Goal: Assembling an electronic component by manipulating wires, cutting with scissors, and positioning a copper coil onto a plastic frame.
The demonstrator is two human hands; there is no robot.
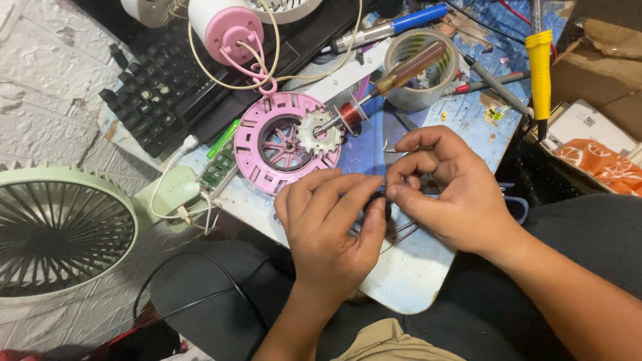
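Observation:
My left hand (331,230) and my right hand (445,190) meet over the near edge of a small white board (408,281) on my lap. Together their fingertips pinch a small dark round part (382,204), mostly hidden by the fingers, with thin wires (400,230) trailing from it. Just beyond the hands lies a pink round fan frame (257,144) with a white toothed stator (319,132) in it. A spool of copper wire (352,112) lies beside the stator.
A green fan (57,230) lies at the left, a black keyboard (157,87) behind it. A tape roll (422,67) holds a brown-handled screwdriver (408,69). A yellow-handled soldering iron (540,67), a green circuit board (219,167) and a cardboard box (602,60) lie around.

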